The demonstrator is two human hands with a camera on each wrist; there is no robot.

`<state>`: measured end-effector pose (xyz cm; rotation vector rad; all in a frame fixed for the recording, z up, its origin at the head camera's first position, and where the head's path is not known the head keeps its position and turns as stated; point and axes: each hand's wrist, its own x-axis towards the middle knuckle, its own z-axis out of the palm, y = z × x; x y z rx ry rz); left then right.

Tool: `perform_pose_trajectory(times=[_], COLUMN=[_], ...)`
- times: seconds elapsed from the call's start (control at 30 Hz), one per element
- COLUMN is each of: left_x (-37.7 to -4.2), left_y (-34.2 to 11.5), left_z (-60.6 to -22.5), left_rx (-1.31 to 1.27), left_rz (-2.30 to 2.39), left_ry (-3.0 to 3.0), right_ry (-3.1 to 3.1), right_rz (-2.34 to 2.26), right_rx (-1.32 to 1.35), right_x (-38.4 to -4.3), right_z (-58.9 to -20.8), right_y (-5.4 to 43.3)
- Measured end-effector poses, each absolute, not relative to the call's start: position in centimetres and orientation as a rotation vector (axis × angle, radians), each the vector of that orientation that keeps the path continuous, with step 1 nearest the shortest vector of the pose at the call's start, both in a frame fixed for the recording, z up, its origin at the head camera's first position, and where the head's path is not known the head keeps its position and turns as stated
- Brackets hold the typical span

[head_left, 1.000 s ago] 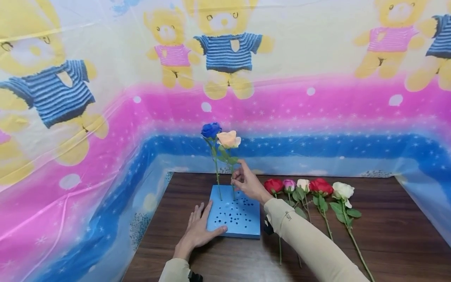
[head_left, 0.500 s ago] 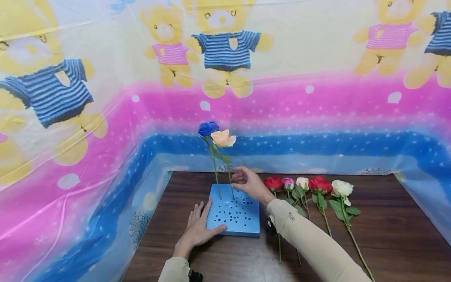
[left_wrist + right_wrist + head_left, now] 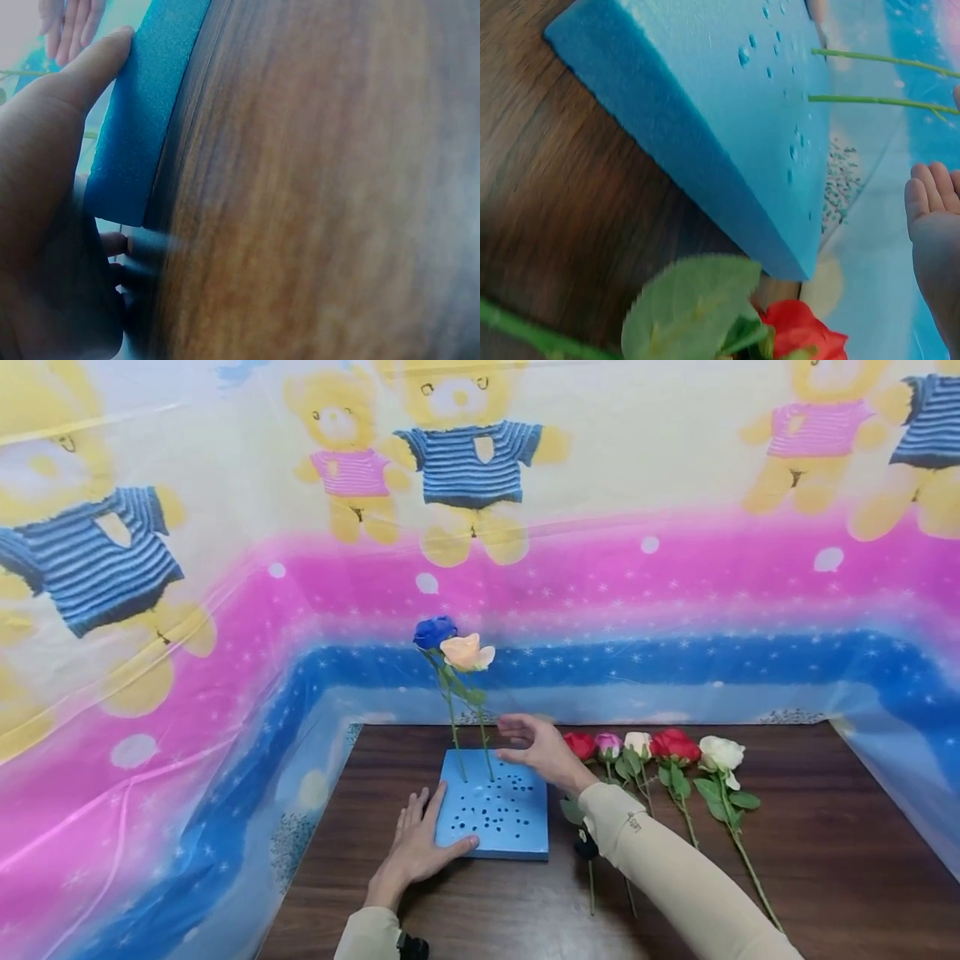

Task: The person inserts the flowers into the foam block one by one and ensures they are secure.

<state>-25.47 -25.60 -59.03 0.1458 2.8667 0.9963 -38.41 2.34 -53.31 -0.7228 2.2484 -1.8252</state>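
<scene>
A blue foam block (image 3: 498, 810) dotted with small holes lies on the table. Two artificial roses stand in its far part: a blue rose (image 3: 435, 632) and, just right of it, a peach rose (image 3: 467, 652). My left hand (image 3: 422, 843) rests against the block's left side, thumb over the near edge, fingers straight; in the left wrist view the thumb lies along the block's side. To the right of the peach rose's stem, my right hand (image 3: 542, 750) hovers over the block with loose fingers. The right wrist view shows both green stems upright in the foam, apart from that hand.
Right of the block lie several roses in a row: a red rose (image 3: 580, 745), a pink rose (image 3: 608, 744), a cream rose (image 3: 637, 743), a larger red rose (image 3: 675, 745) and a white rose (image 3: 722, 753). A bear-printed cloth (image 3: 600, 585) hangs behind the wooden table (image 3: 847, 843).
My right hand has let go of the peach rose's stem and drawn a little to the right. The peach rose leans slightly further left. The left hand keeps its place on the block.
</scene>
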Motion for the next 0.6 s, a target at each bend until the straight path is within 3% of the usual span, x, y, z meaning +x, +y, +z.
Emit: perform_pose_trajectory(times=[0.6], left_x=[-25.2], left_y=[-25.3], left_z=[-58.8], left_rx=[0.143], left_rz=[1.01], left_ry=[2.86], right_ry=[2.257], right_rz=[-1.917], right_rx=[-0.74], right_x=[-36.5], right_z=[-50.3], right_y=[9.0])
